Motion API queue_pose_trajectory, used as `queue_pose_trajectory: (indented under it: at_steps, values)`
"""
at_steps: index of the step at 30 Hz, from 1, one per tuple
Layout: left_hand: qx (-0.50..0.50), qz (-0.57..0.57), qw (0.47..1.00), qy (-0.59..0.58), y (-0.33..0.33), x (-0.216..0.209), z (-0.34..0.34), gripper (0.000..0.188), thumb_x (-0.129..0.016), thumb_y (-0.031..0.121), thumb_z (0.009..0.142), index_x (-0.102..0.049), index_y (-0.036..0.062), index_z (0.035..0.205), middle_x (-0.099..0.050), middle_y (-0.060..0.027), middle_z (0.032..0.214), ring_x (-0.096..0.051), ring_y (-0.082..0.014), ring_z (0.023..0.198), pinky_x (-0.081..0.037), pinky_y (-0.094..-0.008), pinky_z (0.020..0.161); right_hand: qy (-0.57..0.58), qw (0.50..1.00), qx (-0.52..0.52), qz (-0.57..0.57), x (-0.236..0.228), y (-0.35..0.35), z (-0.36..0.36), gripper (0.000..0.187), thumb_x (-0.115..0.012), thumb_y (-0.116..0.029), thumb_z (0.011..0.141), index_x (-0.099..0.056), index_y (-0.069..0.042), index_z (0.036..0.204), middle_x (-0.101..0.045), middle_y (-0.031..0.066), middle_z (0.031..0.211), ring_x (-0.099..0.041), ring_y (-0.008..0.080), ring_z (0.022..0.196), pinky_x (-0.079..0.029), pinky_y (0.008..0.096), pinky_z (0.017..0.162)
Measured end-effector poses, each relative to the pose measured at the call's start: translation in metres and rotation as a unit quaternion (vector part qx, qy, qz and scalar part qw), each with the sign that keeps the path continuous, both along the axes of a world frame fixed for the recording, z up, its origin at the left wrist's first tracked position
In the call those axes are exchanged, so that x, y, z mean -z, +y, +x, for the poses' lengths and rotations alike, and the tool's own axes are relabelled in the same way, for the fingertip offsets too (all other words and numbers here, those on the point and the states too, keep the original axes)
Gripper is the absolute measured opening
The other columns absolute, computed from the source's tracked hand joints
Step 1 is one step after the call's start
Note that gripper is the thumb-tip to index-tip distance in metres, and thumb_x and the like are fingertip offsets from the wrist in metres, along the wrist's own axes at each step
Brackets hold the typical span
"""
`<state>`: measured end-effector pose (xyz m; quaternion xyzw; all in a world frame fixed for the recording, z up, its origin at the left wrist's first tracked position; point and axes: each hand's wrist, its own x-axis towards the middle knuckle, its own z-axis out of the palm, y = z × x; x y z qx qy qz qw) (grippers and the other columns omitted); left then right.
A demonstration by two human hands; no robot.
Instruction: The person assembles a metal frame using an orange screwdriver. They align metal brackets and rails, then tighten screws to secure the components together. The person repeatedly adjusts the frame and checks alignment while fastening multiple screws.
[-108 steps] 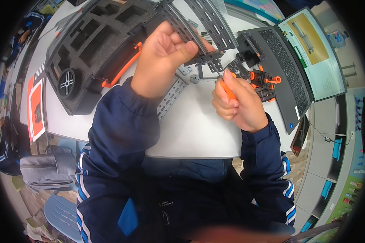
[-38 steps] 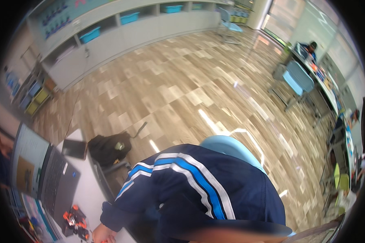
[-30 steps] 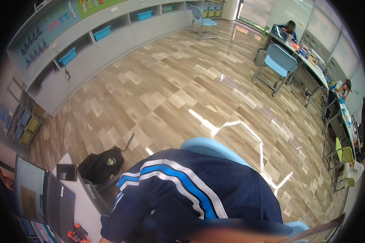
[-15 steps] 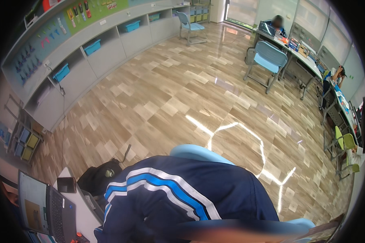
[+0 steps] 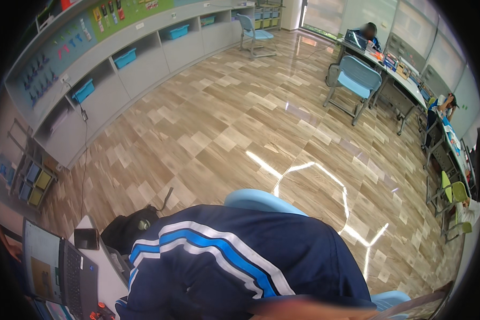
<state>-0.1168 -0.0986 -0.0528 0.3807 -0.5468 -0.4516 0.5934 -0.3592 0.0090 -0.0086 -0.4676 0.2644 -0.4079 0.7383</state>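
Note:
Neither of my hands can be made out. A navy jacket with white and blue stripes fills the lower middle, very close; whose body it covers I cannot tell. At the bottom edge lies a blurred skin-toned shape, too smeared to identify. To the left, an open laptop stands on a white table, with a dark phone lying beyond it. Small orange-and-black parts sit beside the laptop. Behind its screen, at the left rim, part of a person's arm shows dimly.
A light blue chair back rises behind the jacket. A black bag rests on the floor by the table. Grey cabinets with blue bins line the left wall. Two people sit at desks far right, near another blue chair.
The whole view has shifted slightly. The jacket's striped part sits a little further left, and the blurred skin-toned shape has slid right and lower.

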Motion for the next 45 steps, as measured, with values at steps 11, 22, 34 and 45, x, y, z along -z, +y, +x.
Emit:
queue_pose_trajectory:
  at_steps: [11, 22, 34, 45]
  values:
    - [-0.066, -0.008, 0.998, -0.005, -0.008, 0.010, 0.103, 0.038, -0.059, 0.002, 0.084, -0.046, -0.0032, 0.119, -0.055, -0.0048, 0.091, -0.055, -0.0145, 0.084, -0.045, -0.0287, 0.084, 0.033, 0.993, -0.112, -0.018, -0.013, -0.062, 0.105, 0.029, -0.053, -0.027, 0.090, -0.067, -0.002, 0.086, -0.047, -0.0002, 0.057, -0.042, 0.0084, 0.043, -0.034, 0.0263, 0.040]
    - [-0.190, -0.099, 0.971, 0.104, 0.097, -0.034, 0.141, 0.031, -0.062, 0.001, 0.083, -0.043, 0.0042, 0.107, -0.054, -0.0046, 0.089, -0.055, -0.0168, 0.089, -0.045, -0.0369, 0.091, 0.033, 0.845, -0.527, 0.085, -0.029, -0.131, 0.187, 0.031, -0.044, -0.021, 0.099, -0.058, 0.007, 0.097, -0.038, -0.0036, 0.061, -0.035, 0.0051, 0.052, -0.032, 0.0215, 0.048]
    - [-0.221, -0.124, 0.963, 0.094, 0.108, -0.059, 0.135, 0.040, -0.063, 0.011, 0.089, -0.039, -0.0006, 0.119, -0.059, -0.0157, 0.108, -0.064, -0.0287, 0.099, -0.049, -0.0371, 0.091, 0.093, 0.913, -0.396, -0.034, -0.023, -0.114, 0.198, 0.026, -0.047, -0.026, 0.099, -0.054, -0.002, 0.091, -0.038, -0.0065, 0.064, -0.028, 0.0022, 0.053, -0.023, 0.0197, 0.047]
    - [-0.256, -0.075, 0.954, 0.138, 0.107, -0.065, 0.127, 0.038, -0.061, 0.003, 0.088, -0.041, -0.0067, 0.119, -0.059, -0.0185, 0.112, -0.062, -0.0237, 0.101, -0.051, -0.0327, 0.088, 0.149, 0.926, -0.194, -0.289, -0.002, -0.095, 0.210, 0.025, -0.048, -0.022, 0.099, -0.060, -0.001, 0.097, -0.045, -0.0045, 0.072, -0.039, 0.0043, 0.066, -0.033, 0.0187, 0.061]
